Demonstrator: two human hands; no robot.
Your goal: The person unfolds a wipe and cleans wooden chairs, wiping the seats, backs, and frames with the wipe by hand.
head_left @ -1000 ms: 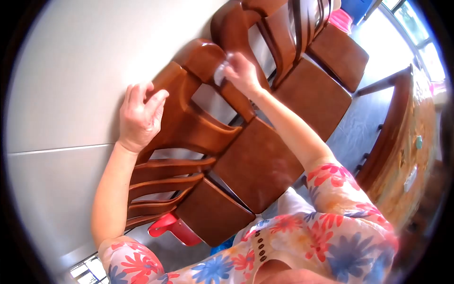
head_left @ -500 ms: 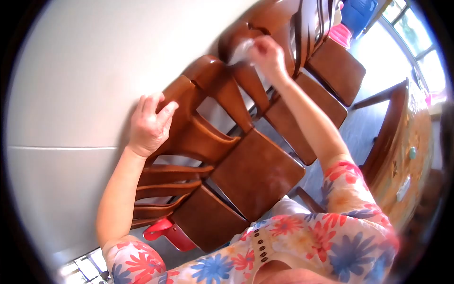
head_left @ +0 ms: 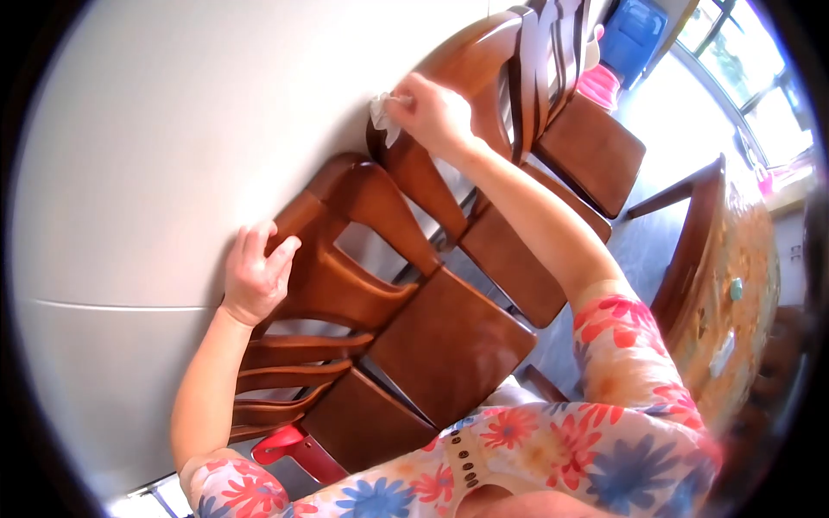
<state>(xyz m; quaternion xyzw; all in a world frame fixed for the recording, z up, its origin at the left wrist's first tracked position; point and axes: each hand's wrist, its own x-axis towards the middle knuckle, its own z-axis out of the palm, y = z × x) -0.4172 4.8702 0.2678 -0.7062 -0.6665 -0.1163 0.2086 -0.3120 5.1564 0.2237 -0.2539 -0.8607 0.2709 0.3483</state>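
A crumpled white cloth (head_left: 384, 119) is pinched in the fingers of my right hand (head_left: 434, 118). It touches the upper corner of a brown wooden chair's backrest (head_left: 423, 168), close to the pale wall. My left hand (head_left: 256, 274) rests at the top of the nearer wooden chair (head_left: 324, 268), its thumb apart from the other fingers and nothing in its grasp. Part of that hand's underside is hidden. The nearer chair's brown seat (head_left: 451, 341) lies below and between my arms.
More wooden chairs stand in a row along the wall (head_left: 173, 173), with another seat (head_left: 591, 155) farther off. At right is a wooden table (head_left: 747, 259) with small items on it. A red plastic seat (head_left: 298, 453), a pink stool (head_left: 598, 86) and a blue bin (head_left: 635, 43) are also around.
My right hand has moved left and slightly down with the cloth, onto the chair back's corner by the wall. My left hand stays at the nearer chair's top. The view has shifted a little.
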